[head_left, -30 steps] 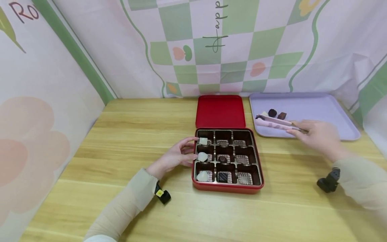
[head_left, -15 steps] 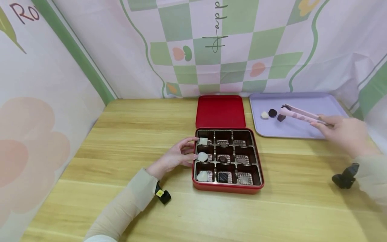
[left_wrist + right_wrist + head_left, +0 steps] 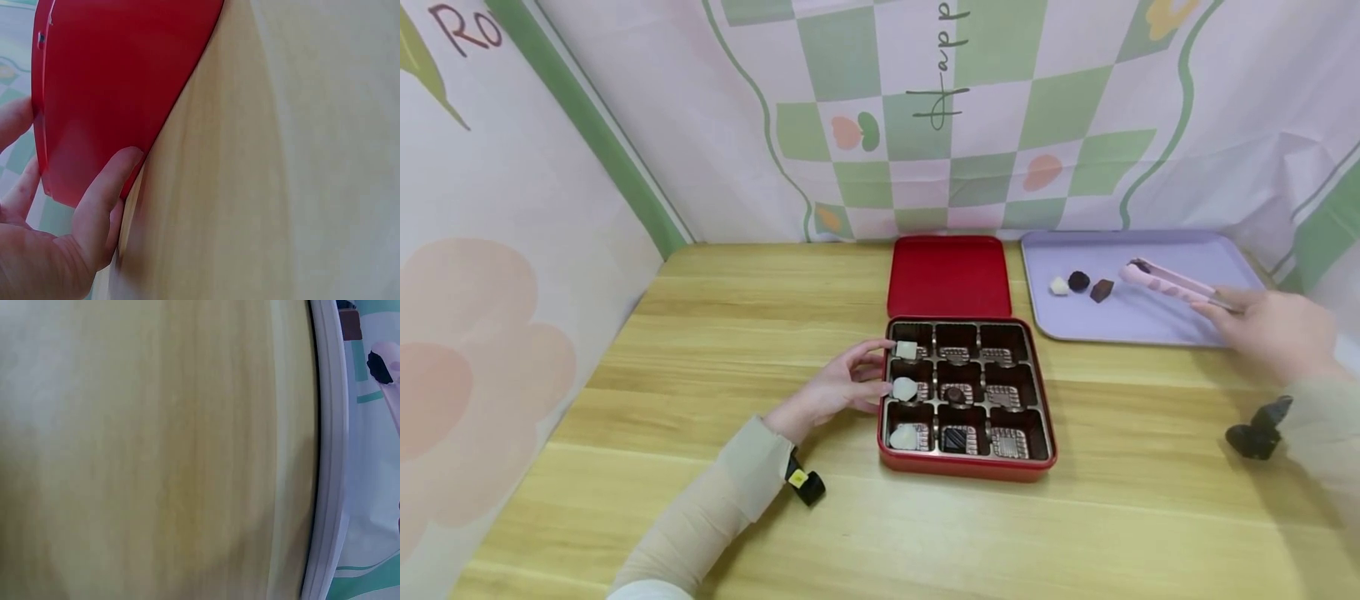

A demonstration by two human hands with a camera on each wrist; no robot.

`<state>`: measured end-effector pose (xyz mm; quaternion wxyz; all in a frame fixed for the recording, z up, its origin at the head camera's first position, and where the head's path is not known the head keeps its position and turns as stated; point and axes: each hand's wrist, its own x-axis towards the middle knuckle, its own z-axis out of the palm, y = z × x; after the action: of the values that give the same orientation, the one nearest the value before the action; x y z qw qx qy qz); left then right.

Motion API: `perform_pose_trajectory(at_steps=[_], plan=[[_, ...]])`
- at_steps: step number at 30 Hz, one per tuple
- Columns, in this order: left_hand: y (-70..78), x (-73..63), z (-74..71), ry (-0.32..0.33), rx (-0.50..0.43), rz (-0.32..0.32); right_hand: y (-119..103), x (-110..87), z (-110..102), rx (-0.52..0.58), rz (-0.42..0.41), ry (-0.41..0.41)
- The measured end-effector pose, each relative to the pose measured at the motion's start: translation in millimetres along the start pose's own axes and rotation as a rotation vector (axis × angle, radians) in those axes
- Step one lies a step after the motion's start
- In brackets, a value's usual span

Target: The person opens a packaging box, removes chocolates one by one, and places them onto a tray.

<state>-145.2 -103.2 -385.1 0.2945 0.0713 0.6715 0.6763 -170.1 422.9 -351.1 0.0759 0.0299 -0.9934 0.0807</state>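
Observation:
My left hand (image 3: 831, 387) rests against the left side of a red tin (image 3: 970, 469), its thumb (image 3: 103, 200) on the side wall and fingertips at the rim. Inside lies a brown divided insert; its left column bears a white square chocolate (image 3: 906, 350) and two other white pieces. A brown chocolate (image 3: 954, 395) and a striped dark one (image 3: 954, 440) lie in the middle column. My right hand (image 3: 1273, 325) grips pink tongs (image 3: 1172, 283) over the lilac tray (image 3: 1180, 325). Something dark shows at the tongs' tips; I cannot tell whether it is a chocolate.
On the tray, left of the tongs, lie a white chocolate (image 3: 1058, 286), a round dark one (image 3: 1078, 282) and an angular brown one (image 3: 1102, 290). The tin's red lid (image 3: 949, 277) lies open behind it. A patterned cloth (image 3: 917, 117) hangs behind the wooden table (image 3: 760, 317).
My right hand has moved right with the tongs, from beside the chocolates to farther over the tray, and the three chocolates there stand uncovered. My left hand has stayed at the tin.

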Motion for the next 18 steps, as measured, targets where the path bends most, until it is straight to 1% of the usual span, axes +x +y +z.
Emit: perform_pose_trajectory(at_steps=[5, 10, 13, 18], plan=[[0.7, -1.1, 1.3, -0.003, 0.005, 0.002, 3, 1.7, 2, -0.025, 0.021, -0.078], [0.5, -1.3, 1.1, -0.003, 0.007, 0.005, 9, 3.0, 6, -0.052, 0.029, -0.133], [0.3, -1.0, 0.7, -0.004, 0.007, 0.01, 12, 3.9, 9, -0.054, 0.03, -0.149], [0.0, -0.6, -0.1, -0.004, 0.009, 0.008, 13, 4.7, 12, -0.057, 0.027, -0.153]])
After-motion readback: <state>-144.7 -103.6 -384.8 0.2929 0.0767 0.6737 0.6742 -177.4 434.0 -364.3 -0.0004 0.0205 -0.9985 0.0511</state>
